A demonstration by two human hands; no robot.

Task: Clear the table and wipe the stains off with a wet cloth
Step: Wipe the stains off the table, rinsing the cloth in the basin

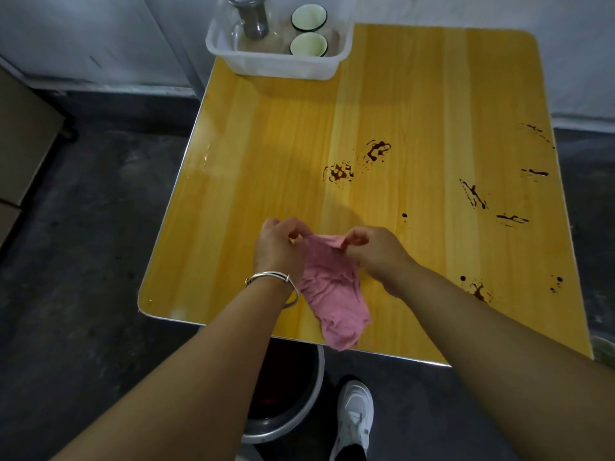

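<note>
A pink cloth [334, 294] hangs crumpled over the near edge of the yellow wooden table [273, 154]. My left hand [278, 247], with a silver bangle on the wrist, pinches the cloth's top left corner. My right hand [374, 252] pinches its top right corner, so the cloth is stretched between both. Dark brown stains [339, 173] mark the middle of the table, and more stains [474, 194] spread along its right side and near the front right corner.
A white plastic bin [279, 63] at the table's far left corner holds two green-lined cups [308, 44] and a glass jug [249, 18]. A metal basin [293, 424] stands on the floor under the near edge, beside my white shoe [354, 417].
</note>
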